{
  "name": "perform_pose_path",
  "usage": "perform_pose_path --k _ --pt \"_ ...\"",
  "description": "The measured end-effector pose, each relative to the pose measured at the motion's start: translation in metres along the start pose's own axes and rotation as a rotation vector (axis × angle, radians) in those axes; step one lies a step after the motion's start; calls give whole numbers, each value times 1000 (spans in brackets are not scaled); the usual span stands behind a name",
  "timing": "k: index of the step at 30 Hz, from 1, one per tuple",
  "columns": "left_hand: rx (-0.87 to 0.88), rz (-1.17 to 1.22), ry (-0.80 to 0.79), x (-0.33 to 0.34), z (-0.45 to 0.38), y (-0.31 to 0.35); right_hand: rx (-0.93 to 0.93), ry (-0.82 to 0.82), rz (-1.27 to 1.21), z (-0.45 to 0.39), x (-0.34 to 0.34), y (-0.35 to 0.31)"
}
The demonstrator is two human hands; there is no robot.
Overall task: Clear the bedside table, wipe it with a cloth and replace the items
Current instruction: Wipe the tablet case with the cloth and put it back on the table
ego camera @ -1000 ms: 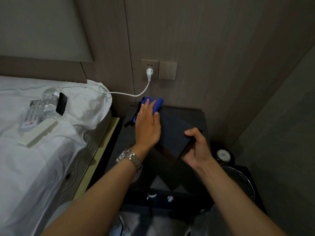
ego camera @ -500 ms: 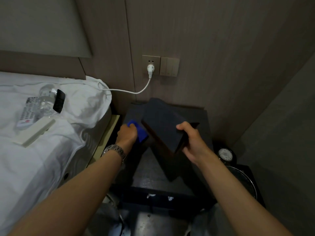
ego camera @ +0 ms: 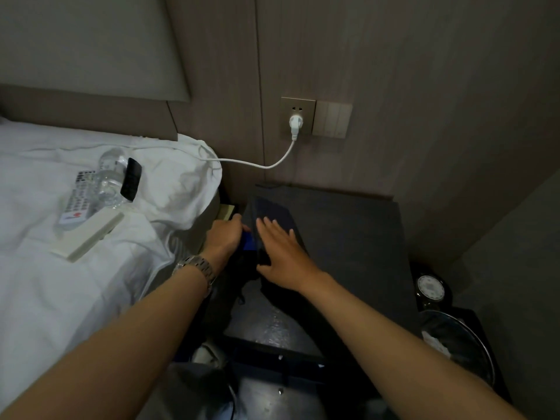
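Pressing flat, open fingers on the folder (ego camera: 272, 213) at the table's (ego camera: 348, 237) left edge, the right hand (ego camera: 281, 256) could tip it off while the left hand (ego camera: 224, 234) grips the cloth (ego camera: 248, 241) alongside.

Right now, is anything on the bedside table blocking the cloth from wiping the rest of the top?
Yes: a dark flat box lies on the table just right of the cloth, under the right hand.
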State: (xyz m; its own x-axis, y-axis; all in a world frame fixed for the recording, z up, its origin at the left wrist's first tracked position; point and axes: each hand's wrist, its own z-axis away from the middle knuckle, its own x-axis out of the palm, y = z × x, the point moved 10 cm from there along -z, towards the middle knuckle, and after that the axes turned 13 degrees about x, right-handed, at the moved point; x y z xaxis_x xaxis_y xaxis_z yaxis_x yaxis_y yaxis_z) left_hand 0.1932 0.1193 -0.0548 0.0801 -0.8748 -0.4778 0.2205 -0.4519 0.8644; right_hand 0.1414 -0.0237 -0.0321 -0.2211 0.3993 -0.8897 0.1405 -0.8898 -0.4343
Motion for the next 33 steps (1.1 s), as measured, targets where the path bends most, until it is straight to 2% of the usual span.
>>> perform_pose_path --k 3,7,12,16,19,22,33 --pt "47 -206 3 -19 -6 -7 14 -12 178 -17 23 -7" --pt "94 -346 -6 -24 -18 -20 69 12 178 -45 31 -10" --pt "144 -351 -117 -3 -34 -29 153 -59 16 -80 50 5" --pt "208 -385 -178 8 -47 -26 181 9 101 -93 52 15" --pt "177 -382 -189 14 -56 -29 266 11 52 -97 54 33" --pt "170 -428 -204 20 -60 -36 255 -5 24 -104 59 35" --pt "157 -353 -163 15 -74 -35 262 3 88 -119 62 29"
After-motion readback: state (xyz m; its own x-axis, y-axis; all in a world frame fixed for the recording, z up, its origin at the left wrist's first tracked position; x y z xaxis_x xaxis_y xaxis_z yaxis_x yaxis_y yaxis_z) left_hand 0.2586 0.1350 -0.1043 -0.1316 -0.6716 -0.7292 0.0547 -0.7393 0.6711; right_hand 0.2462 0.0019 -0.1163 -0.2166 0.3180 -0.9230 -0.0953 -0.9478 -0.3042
